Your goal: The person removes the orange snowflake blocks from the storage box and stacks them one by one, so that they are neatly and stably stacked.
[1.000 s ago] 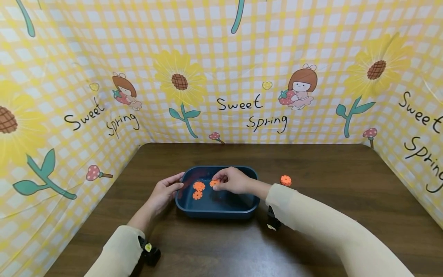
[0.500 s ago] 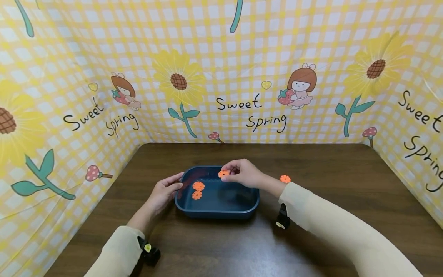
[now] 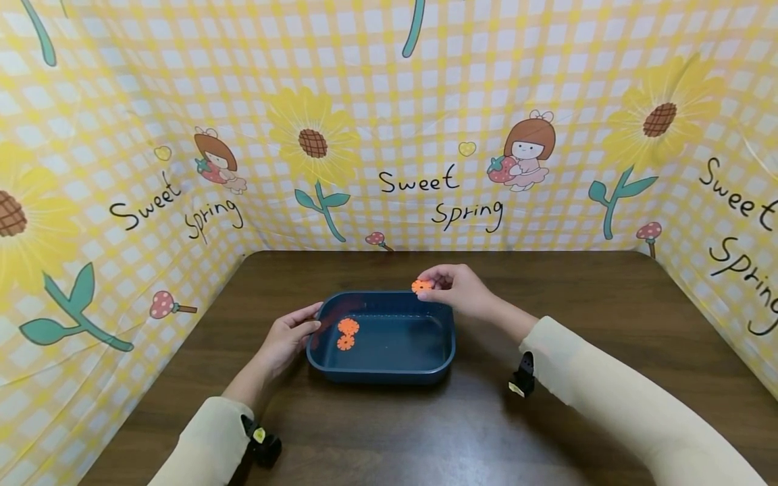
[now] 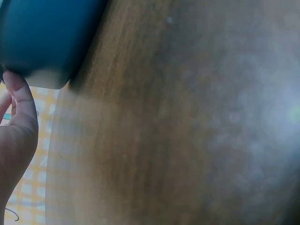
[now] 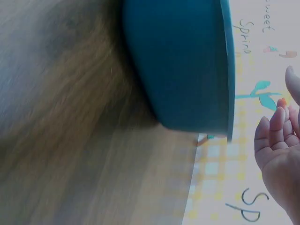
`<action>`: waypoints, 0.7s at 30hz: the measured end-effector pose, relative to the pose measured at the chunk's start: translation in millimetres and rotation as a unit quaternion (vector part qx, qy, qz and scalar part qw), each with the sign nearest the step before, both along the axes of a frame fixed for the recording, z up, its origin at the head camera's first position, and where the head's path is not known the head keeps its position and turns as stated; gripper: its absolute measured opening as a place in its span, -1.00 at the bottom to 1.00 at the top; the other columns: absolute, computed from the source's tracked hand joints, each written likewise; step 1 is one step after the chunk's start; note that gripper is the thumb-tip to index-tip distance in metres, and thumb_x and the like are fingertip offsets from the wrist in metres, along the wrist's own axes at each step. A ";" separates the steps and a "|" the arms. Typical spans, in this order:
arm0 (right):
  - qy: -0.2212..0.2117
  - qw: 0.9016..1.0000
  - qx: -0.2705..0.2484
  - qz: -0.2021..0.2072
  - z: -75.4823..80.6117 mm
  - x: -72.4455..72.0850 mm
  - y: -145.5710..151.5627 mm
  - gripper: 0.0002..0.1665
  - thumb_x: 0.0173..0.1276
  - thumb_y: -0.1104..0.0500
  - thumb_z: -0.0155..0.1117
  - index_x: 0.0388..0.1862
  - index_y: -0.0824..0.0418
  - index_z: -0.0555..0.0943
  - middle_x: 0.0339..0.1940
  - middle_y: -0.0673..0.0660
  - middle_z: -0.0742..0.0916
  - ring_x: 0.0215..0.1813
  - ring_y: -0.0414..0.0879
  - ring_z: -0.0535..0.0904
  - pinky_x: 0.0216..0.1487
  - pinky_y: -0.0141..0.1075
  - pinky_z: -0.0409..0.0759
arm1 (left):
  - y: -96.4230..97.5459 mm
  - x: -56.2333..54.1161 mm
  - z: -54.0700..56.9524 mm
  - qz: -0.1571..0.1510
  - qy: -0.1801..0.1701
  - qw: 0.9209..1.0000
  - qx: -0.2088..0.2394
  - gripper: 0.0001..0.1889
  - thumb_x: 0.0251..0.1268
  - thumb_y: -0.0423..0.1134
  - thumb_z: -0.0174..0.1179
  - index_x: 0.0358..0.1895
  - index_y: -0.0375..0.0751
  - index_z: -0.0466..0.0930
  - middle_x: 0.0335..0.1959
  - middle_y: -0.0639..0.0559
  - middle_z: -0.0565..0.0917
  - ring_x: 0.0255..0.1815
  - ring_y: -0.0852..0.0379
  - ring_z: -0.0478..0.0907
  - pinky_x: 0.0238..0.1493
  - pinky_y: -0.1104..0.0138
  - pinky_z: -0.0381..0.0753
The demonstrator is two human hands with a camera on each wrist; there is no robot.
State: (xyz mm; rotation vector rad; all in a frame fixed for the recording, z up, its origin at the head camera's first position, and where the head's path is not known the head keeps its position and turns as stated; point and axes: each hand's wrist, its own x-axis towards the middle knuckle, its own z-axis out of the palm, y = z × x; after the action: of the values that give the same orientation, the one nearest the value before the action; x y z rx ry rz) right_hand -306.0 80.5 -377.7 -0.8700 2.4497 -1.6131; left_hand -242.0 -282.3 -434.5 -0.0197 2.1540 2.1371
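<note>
A dark blue rectangular tub (image 3: 389, 372) stands on the table. My left hand (image 3: 284, 343) holds its left rim, thumb at the edge and fingers along the outer wall. In the left wrist view, the thumb (image 4: 16, 84) meets the tub's corner. My right hand (image 3: 464, 291) pinches an orange notched plastic disc (image 3: 421, 287) between thumb and fingertips, over the tub's far right rim. Inside the tub, near its left end, more orange discs (image 3: 346, 341) lie close together. In the right wrist view only a sliver of the held disc (image 5: 283, 101) shows.
The brown wooden table (image 3: 389, 432) spreads around the tub. Yellow checked cloth (image 3: 413, 88) with printed flowers hangs along the back and both sides. A small black device (image 3: 521, 376) is strapped to the right wrist, another (image 3: 263, 442) to the left.
My right hand has lifted the orange disc up from inside the tub and moved right and away. The forearm now covers the spot where a disc showed on the table. The left hand stays put.
</note>
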 end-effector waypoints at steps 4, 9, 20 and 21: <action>0.005 1.000 -0.007 -0.020 2.2 1.0 15.0 -0.62 0.22 0.15 0.45 -0.01 0.25 0.67 -0.31 0.13 0.65 -0.26 0.03 0.50 -0.30 -0.32 0.52 | -0.1 -0.2 0.6 -0.001 0.002 1.000 -0.001 -0.46 0.39 -0.38 0.14 0.40 -0.37 0.29 0.11 -0.13 0.56 -0.06 0.14 0.59 -0.09 0.29 0.63; 0.012 0.999 -0.014 -0.039 2.7 2.6 32.7 -0.63 0.24 0.13 0.45 -0.01 0.26 0.67 -0.32 0.14 0.62 -0.26 0.03 0.48 -0.32 -0.34 0.49 | 0.2 0.1 0.9 0.000 -0.004 1.000 -0.002 -0.46 0.39 -0.38 0.13 0.41 -0.35 0.29 0.12 -0.11 0.56 -0.05 0.15 0.59 -0.06 0.28 0.62; 0.012 0.996 0.009 -0.084 -12.2 3.5 70.1 -0.59 0.23 0.07 0.45 -0.02 0.27 0.65 -0.33 0.14 0.61 -0.28 0.02 0.46 -0.33 -0.35 0.49 | -0.8 0.1 -0.1 0.002 -0.007 1.000 -0.001 -0.46 0.40 -0.39 0.13 0.41 -0.34 0.30 0.12 -0.11 0.55 -0.06 0.18 0.58 -0.05 0.29 0.62; 0.012 0.996 0.011 -0.088 -14.1 3.3 73.3 -0.59 0.22 0.08 0.46 -0.03 0.27 0.65 -0.34 0.14 0.61 -0.28 0.02 0.46 -0.34 -0.35 0.49 | -0.5 0.0 0.0 0.003 -0.008 1.000 0.000 -0.47 0.40 -0.39 0.13 0.41 -0.34 0.30 0.12 -0.11 0.55 -0.06 0.18 0.58 -0.05 0.29 0.62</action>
State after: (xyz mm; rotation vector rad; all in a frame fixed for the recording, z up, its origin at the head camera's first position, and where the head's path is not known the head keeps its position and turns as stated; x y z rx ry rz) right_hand -302.7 153.8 -391.8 -0.6919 2.6202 -1.6340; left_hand -242.0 -282.8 -434.4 -0.0420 2.1488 2.1324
